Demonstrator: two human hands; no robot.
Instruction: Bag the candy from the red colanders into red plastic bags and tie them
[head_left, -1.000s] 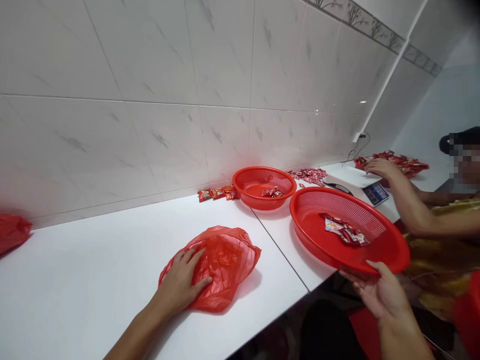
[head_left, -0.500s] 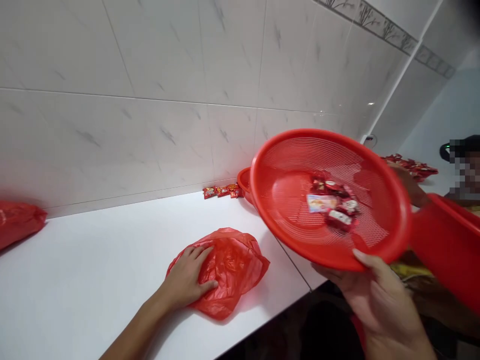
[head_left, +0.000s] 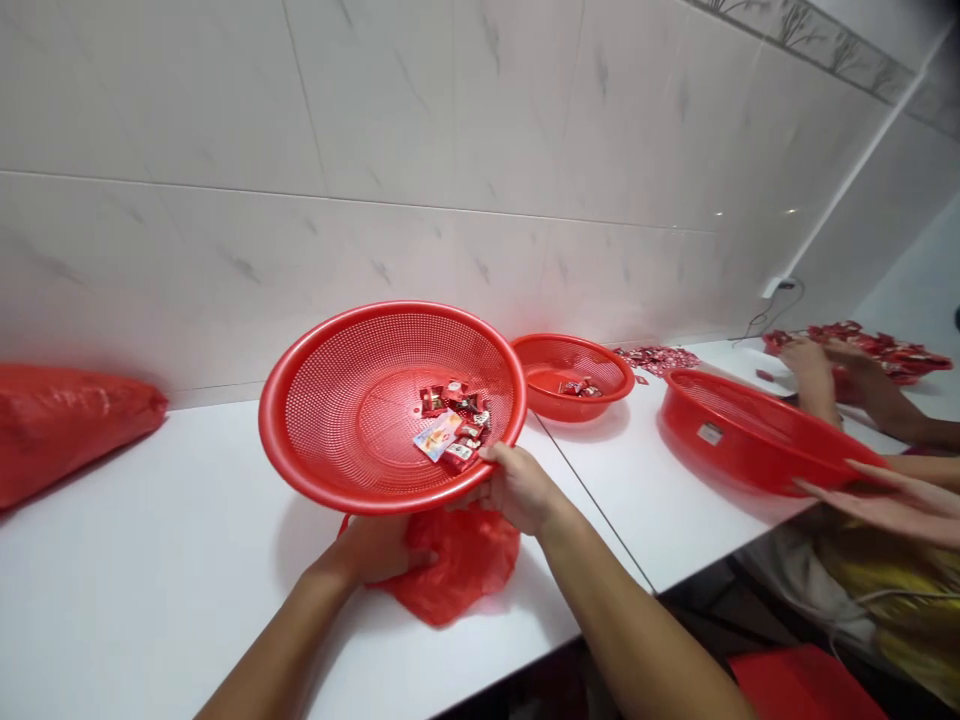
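My right hand (head_left: pixel 521 488) is closed on the near right rim of a red perforated plastic basket (head_left: pixel 337 400), which hangs tilted above the white table. Several small red-wrapped packets (head_left: pixel 457 453) and a light blue and white card (head_left: pixel 437 434) lie in the basket's right side. Below it, a crumpled red plastic bag (head_left: pixel 465 570) rests on the table. Over the bag's left part lies my left hand (head_left: pixel 375 548), its thumb stretched out and apart; the basket's rim hides its other fingers.
A second red basket (head_left: pixel 547 405) with a few packets stands by the wall. Another person's hands (head_left: pixel 892 495) are at a large red basket (head_left: pixel 727 430). Beyond are a pile of red packets (head_left: pixel 885 350) and another person's arms. A full red bag (head_left: pixel 67 430) lies left.
My right hand has brought the basket leftward, over the red plastic bag and my left hand. The view has turned right. The large basket at right now sits lower, at table level.
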